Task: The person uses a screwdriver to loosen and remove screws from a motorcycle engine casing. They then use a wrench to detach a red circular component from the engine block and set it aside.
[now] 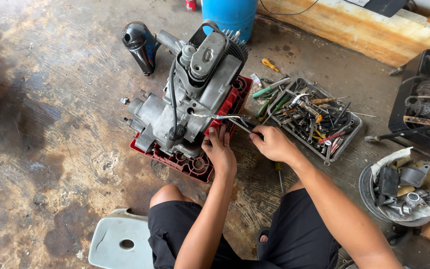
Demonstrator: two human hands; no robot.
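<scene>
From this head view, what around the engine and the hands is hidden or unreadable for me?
- Head view: the tool tip in the right hand is hidden behind the left hand and engine.
- The red crate is mostly covered by the engine.
- Tools in the grey tray overlap; too small to tell apart.
- The blue drum is cut off by the top edge.

My left hand steadies the grey engine on its red crate; my right hand grips a wrench.
</scene>
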